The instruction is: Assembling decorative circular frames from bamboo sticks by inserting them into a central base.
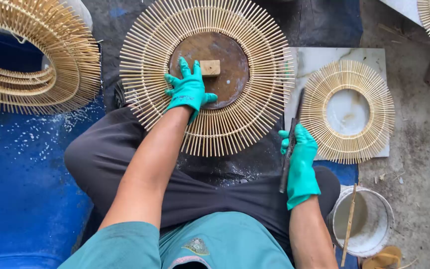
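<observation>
**Head view: bamboo sunburst frames on the work floor**

Upper left of the frame: a stack of rings made of radiating bamboo sticks, resting over a blue sheet.

Centre top: a large ring of the same make lies flat, with a round brown disc in its middle and a small wooden block on the disc. The left hand, in a green glove, lies spread and flat, fingers on the lower left edge of the disc, palm over the inner sticks. It grips nothing; it presses down.

Right of centre: the right hand, also gloved, is closed round a dark narrow blade, held near upright just beside the large ring's lower right rim. Whether the blade touches the sticks cannot be told.

Right: a smaller ring lies on a pale slab.

Lower right: a white bucket with a stick across it.
</observation>
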